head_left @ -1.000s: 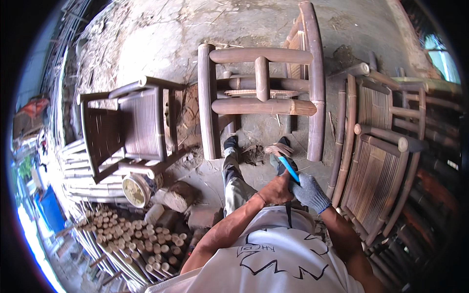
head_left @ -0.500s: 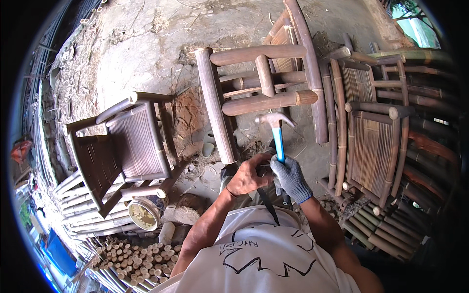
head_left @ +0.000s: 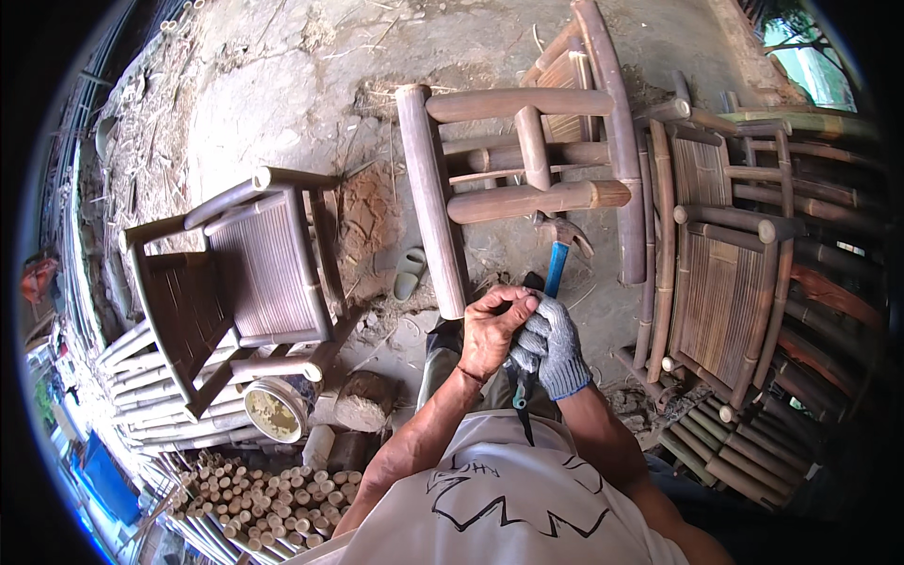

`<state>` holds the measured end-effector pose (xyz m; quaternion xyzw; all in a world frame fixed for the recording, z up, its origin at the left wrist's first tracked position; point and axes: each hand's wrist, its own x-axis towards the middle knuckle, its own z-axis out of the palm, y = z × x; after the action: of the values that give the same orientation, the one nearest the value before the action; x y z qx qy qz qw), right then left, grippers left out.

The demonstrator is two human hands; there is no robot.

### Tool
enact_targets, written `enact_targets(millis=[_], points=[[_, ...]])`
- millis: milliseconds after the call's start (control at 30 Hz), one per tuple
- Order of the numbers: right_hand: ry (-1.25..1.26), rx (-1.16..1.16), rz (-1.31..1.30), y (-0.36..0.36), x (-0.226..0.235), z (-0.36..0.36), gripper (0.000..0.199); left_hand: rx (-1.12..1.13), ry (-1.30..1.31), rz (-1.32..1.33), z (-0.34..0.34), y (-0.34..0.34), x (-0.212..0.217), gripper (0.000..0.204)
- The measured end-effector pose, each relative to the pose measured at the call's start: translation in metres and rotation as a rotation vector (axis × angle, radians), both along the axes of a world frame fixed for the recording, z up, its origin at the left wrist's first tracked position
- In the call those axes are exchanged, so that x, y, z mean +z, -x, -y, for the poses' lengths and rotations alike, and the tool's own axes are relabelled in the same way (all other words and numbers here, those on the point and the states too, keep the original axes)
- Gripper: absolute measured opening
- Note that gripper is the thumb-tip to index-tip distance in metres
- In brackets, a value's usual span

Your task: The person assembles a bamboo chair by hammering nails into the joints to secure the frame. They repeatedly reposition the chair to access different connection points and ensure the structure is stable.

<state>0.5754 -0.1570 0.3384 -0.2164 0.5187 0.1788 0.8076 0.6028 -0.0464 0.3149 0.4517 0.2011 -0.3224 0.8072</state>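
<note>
My right hand (head_left: 554, 347), in a grey knit glove, is shut on the blue handle of a claw hammer (head_left: 557, 256). The hammer stands upright, its steel head just below a thick rail of the unfinished bamboo chair frame (head_left: 527, 198) lying on the ground ahead of me. My bare left hand (head_left: 490, 330) is curled against the gloved fingers at the base of the handle; whether it grips anything is hidden. A dark narrow tool (head_left: 519, 410) hangs below both hands at my chest.
A finished slatted bamboo chair (head_left: 254, 273) lies at left, and more chairs (head_left: 725, 282) are stacked at right. Cut bamboo pegs (head_left: 254, 508) are heaped at lower left, beside a round tin (head_left: 273, 410) and a wood stump (head_left: 363, 400). A sandal (head_left: 410, 273) lies on the dirt.
The hammer came up from my right side to stand upright before the frame. My left hand closed in onto the gloved hand, and my view swung toward the frame.
</note>
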Motion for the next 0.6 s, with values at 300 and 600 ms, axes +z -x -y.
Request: enact_targets(millis=[300,600], points=[[0.595,0.428,0.208,-0.018,-0.076,-0.008,0.023,-0.034,-1.02,0.468,-0.071,-0.081,-0.143,0.024],[1.307,0.698,0.641,-0.03,-0.115,-0.013,0.019,-0.106,-1.236,0.664,-0.059,-0.099,-0.155,0.016]])
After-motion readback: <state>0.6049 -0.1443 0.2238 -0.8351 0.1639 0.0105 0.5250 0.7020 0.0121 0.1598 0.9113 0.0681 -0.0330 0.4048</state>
